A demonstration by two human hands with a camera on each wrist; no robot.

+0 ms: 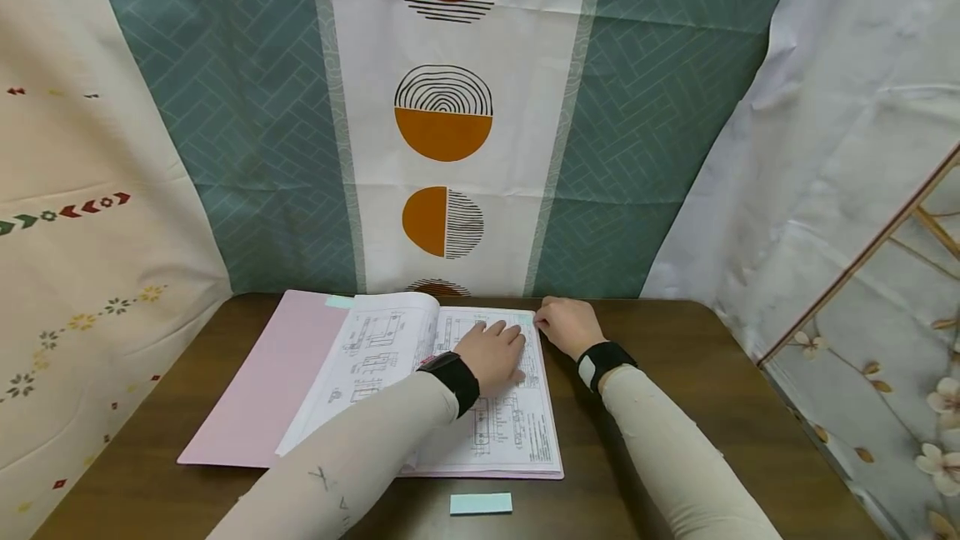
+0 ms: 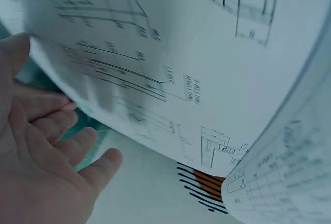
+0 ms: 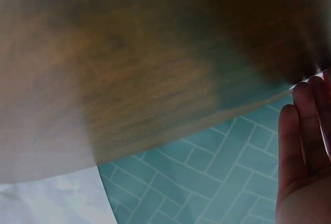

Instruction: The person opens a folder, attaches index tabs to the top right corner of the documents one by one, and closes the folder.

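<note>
1. Mint sticky tab (image 1: 525,319) sits at the one o'clock corner of the right-hand drawing page (image 1: 528,411); long axis looks nine-to-three.
2. Right hand (image 1: 567,325) nearer: tab at nine o'clock from its fingertips. Fingers together; can't tell if pinching.
3. Left hand (image 1: 489,357): fingers slightly apart over page, tab at one o'clock.
4. Mint sticky-note pad (image 1: 481,504): six o'clock, below page.

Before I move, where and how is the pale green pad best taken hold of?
Probably pinch the pale green pad across its long edges, near the middle, coming from above on the near side: it lies flat on the table, narrow front to back, apart from the folder.
</note>
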